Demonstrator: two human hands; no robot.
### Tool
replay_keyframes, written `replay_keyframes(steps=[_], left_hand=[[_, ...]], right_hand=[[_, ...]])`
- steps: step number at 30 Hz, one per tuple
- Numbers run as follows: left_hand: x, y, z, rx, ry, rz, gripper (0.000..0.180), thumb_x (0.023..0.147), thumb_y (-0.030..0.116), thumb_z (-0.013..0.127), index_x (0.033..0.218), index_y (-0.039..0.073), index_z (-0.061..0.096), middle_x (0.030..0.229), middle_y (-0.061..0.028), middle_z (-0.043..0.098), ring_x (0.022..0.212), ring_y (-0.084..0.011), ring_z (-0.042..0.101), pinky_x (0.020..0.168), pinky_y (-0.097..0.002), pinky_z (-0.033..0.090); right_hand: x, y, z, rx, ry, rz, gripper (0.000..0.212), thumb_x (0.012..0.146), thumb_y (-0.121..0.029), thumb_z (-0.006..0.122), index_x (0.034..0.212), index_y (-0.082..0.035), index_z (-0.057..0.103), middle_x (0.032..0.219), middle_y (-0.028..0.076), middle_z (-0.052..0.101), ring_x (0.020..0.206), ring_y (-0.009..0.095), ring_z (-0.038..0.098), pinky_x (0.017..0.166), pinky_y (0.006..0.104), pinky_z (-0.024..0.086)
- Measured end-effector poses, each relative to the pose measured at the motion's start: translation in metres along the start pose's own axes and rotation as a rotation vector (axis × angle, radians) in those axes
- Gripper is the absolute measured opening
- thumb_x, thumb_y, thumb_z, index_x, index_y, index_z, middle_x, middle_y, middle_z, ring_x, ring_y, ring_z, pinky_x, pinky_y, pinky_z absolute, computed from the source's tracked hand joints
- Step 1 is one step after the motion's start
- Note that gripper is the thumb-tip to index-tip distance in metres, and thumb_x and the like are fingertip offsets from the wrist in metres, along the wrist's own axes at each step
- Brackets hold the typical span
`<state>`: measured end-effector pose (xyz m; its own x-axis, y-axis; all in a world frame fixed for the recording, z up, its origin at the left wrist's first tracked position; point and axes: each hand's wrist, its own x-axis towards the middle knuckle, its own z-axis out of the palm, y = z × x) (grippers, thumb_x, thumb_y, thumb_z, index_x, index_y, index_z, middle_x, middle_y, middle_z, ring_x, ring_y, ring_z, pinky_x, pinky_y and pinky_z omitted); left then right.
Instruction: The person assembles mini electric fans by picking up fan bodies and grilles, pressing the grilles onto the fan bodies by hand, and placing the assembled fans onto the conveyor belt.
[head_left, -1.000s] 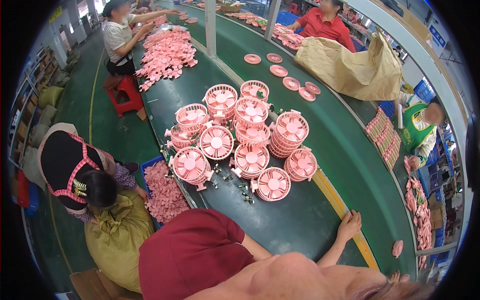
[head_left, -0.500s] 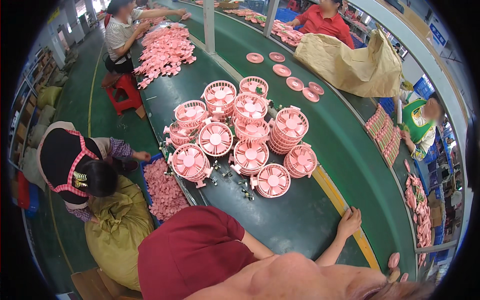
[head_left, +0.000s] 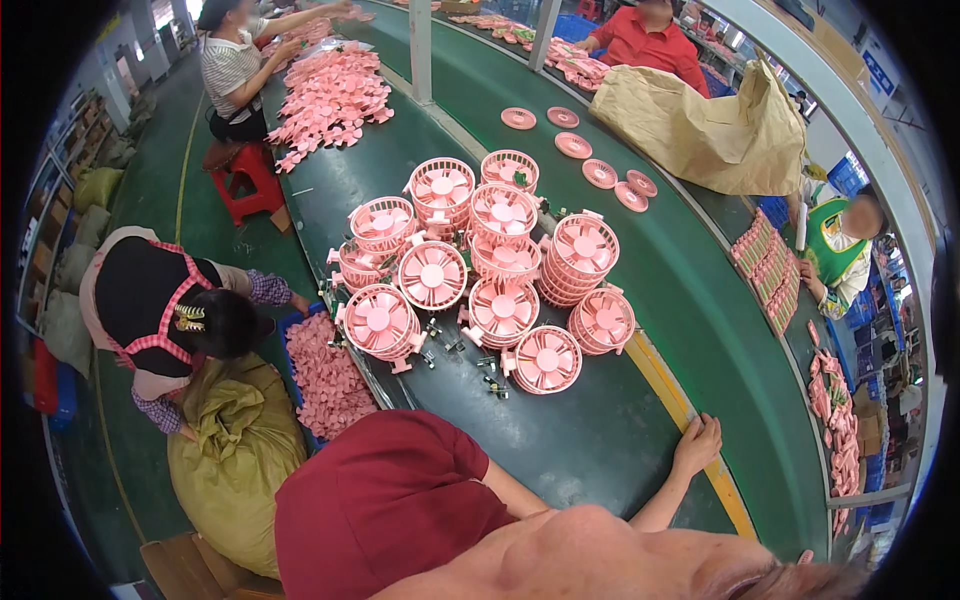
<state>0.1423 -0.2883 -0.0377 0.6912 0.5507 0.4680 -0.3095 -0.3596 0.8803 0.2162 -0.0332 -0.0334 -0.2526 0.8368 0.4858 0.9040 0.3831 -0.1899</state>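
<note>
My right hand (head_left: 697, 446) rests on the yellow strip (head_left: 668, 387) along the table's right edge, beside the green conveyor belt. Its fingers are loosely bent and apart, with nothing visible in them. From the maroon sleeve (head_left: 400, 480) my left arm (head_left: 514, 494) runs down out of sight; the left hand is hidden. Ahead on the dark table (head_left: 600, 440), pink round fan housings (head_left: 432, 275) with blades stand in stacks and singly. The nearest housing (head_left: 547, 360) lies up and left of my right hand, apart from it. Small green circuit parts (head_left: 494, 386) lie among the housings.
A person (head_left: 185, 310) bends over a yellow-green sack (head_left: 235, 450) beside a blue bin (head_left: 300, 395) of pink parts. Pink fan blades (head_left: 335, 95) heap up at the far left. Pink grilles (head_left: 600, 174) lie on the belt (head_left: 700, 300). A metal post (head_left: 420, 50) stands ahead.
The grilles have shifted slightly right and nearer on the belt. The bending person's head moved right, a hand reaching the bin. A seated person's arm stretched out. My right hand stays put.
</note>
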Motion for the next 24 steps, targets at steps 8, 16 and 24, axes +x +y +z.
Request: replay_keyframes(steps=[8,16,24], left_hand=[[0.000,-0.004,0.001,0.000,0.000,-0.002,0.023,0.082,0.016,0.066,0.079,-0.003,0.055,0.067,-0.0186,0.057,0.058,-0.0271,0.051,0.054,-0.0408,0.039],[0.042,0.070,0.027,0.649,-0.213,-0.482,0.023,0.082,0.016,0.066,0.081,-0.004,0.056,0.068,-0.0189,0.059,0.060,-0.0268,0.053,0.055,-0.0410,0.040],[0.000,-0.004,0.003,0.003,-0.046,-0.023,0.021,0.082,0.015,0.066,0.083,-0.004,0.058,0.068,-0.0163,0.060,0.061,-0.0238,0.056,0.055,-0.0388,0.042]], right_hand=[[0.000,0.003,0.000,0.001,0.001,0.010,0.026,0.091,-0.027,0.059,0.110,-0.009,0.067,0.127,0.014,0.060,0.114,0.035,0.054,0.097,0.0465,0.041],[0.000,0.002,0.002,0.001,-0.007,0.003,0.027,0.091,-0.027,0.059,0.110,-0.009,0.067,0.126,0.015,0.060,0.113,0.035,0.055,0.097,0.0460,0.042],[-0.002,0.004,-0.004,0.001,0.000,0.001,0.027,0.091,-0.027,0.059,0.110,-0.009,0.067,0.126,0.015,0.060,0.113,0.035,0.055,0.096,0.0467,0.041]])
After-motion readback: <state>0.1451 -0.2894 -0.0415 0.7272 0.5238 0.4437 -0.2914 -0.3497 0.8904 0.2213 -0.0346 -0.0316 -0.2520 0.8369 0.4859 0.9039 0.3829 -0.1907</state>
